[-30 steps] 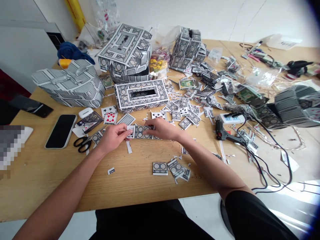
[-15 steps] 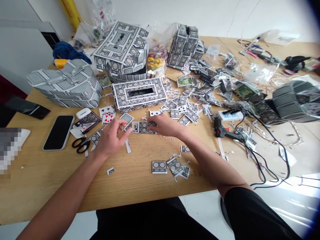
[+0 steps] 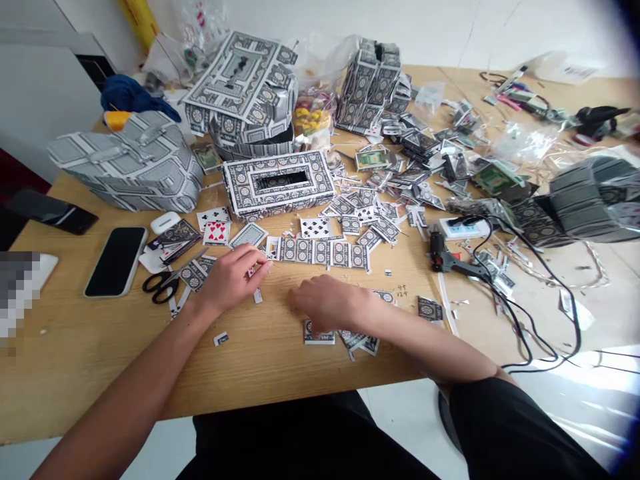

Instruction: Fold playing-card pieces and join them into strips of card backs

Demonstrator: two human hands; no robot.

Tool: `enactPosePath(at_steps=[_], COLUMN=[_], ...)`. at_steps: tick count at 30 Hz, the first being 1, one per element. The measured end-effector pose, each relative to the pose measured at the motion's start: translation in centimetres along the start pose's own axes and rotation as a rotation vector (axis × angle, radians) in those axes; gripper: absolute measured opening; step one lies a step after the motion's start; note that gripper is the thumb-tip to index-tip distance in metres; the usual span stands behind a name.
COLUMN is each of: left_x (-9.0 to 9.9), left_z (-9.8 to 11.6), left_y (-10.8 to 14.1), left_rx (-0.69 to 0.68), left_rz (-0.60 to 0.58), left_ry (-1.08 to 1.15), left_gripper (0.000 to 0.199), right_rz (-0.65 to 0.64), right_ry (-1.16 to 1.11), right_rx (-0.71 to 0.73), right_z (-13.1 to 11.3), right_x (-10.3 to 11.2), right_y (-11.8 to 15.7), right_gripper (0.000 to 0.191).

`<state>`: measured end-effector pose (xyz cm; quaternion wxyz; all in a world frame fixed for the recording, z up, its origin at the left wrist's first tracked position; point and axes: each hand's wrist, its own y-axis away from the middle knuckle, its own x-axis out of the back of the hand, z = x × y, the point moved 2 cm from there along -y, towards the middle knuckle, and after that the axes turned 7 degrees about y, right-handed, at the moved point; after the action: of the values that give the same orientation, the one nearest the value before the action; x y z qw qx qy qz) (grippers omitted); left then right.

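My left hand (image 3: 235,277) is closed in a pinch at the left end of a card strip (image 3: 323,253). A bit of printed playing card (image 3: 252,271) shows between its fingers, mostly hidden. The strip is a row of joined, folded cards with grey patterned backs and one king face at its left end. My right hand (image 3: 327,303), slightly blurred, hovers with fingers apart over a small stack of folded cards (image 3: 319,339), its fingertips partly covering the stack. Loose folded cards (image 3: 357,340) lie right beside that stack.
Behind the strip stands a card-woven box (image 3: 280,180) with a slot. Scissors (image 3: 163,285) and a phone (image 3: 116,262) lie left. A glue gun (image 3: 450,260) with black cables rests right. A heap of folded cards (image 3: 415,150) and card-made bags fill the back.
My right hand has left the strip and moved down toward me to the stack, uncovering the strip's right part. My left hand has shifted slightly right and its fingers have closed.
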<state>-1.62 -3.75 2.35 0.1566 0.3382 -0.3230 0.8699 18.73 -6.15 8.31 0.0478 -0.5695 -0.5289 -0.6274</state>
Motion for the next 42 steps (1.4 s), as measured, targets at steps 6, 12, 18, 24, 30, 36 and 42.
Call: enactPosePath(at_steps=[6, 12, 18, 24, 30, 36, 42], left_x=[0.1, 0.3, -0.2, 0.5, 1.4, 0.9, 1.0], left_z=[0.2, 0.7, 0.9, -1.0, -2.7, -3.0, -3.4], left_y=[0.1, -0.2, -0.2, 0.1, 0.0, -0.2, -0.2], left_rx=[0.033, -0.004, 0.018, 0.297, 0.489, 0.449, 0.519], left_rz=[-0.001, -0.251, -0.34, -0.001, 0.199, 0.133, 0.172], left_ry=[0.028, 0.072, 0.064, 0.21, 0.373, 0.68, 0.663], left_gripper=[0.012, 0.035, 0.024, 0.016, 0.039, 0.064, 0.057], right_rz=[0.282, 0.656, 0.662, 0.634, 0.663, 0.751, 0.797], right_ry=[-0.044, -0.03, 0.011, -0.06, -0.181, -0.283, -0.285], right_rx=[-0.195, -0.333, -0.242, -0.236, -0.178, -0.144, -0.123], right_z=[2.3, 5.7, 6.3, 6.6, 6.6, 6.5, 6.6], right_x=[0.9, 1.4, 0.0, 0.0, 0.0, 0.5, 1.1], right_y=[-1.3, -1.8, -3.4, -3.4, -3.1, -2.7, -2.6], right_gripper=[0.043, 0.033, 0.046, 0.045, 0.051, 0.053, 0.052])
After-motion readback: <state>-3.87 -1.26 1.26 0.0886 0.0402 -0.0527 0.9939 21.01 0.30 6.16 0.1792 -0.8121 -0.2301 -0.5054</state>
